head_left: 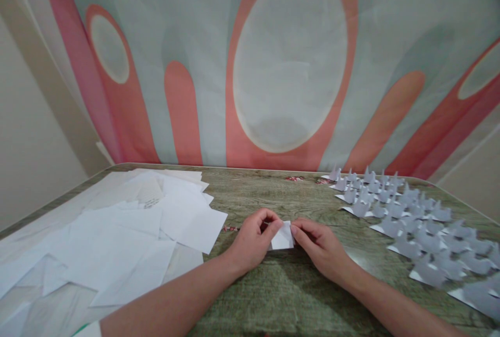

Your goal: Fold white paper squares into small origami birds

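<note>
A small folded piece of white paper point(283, 237) is held between my two hands, just above the wooden table. My left hand point(255, 235) pinches its upper left corner between thumb and fingers. At the upper right edge, my right hand point(318, 243) grips it with thumb and forefinger. The paper looks roughly square, with a crease near its top; finer folds are too small to make out.
Loose white sheets point(117, 238) lie heaped on the left of the table point(250, 300). Rows of folded white paper figures point(406, 207) stand along the right. Small red-and-white bits point(294, 178) lie near the back edge. Behind hangs a patterned cloth point(207, 24).
</note>
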Demonstrator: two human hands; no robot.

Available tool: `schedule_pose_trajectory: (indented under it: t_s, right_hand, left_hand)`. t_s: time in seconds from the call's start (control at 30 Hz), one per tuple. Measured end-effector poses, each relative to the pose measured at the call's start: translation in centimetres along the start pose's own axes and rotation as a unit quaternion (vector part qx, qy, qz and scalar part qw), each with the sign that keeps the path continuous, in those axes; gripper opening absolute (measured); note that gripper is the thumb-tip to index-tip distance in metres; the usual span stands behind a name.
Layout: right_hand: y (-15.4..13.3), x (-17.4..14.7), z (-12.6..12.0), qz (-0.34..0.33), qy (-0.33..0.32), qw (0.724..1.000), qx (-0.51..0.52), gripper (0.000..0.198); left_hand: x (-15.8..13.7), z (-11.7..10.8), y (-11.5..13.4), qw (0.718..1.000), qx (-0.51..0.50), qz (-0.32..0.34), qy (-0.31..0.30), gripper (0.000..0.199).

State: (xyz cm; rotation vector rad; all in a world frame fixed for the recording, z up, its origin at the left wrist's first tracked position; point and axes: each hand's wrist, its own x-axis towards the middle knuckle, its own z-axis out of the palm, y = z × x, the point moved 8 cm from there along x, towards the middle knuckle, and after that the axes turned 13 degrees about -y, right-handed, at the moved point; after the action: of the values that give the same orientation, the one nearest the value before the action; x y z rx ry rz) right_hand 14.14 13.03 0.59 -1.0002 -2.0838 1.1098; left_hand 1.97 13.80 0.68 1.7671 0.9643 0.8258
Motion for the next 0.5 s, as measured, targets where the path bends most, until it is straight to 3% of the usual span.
schedule_pose_trajectory:
  t_s: [0.5]
  right_hand:
    - [-0.52, -0.03, 0.1, -0.019, -0.007, 0.998, -0.061, 0.029]
  left_hand:
    - [0.01, 0.11, -0.65, 1.0, -0.006, -0.028, 0.008, 0.015]
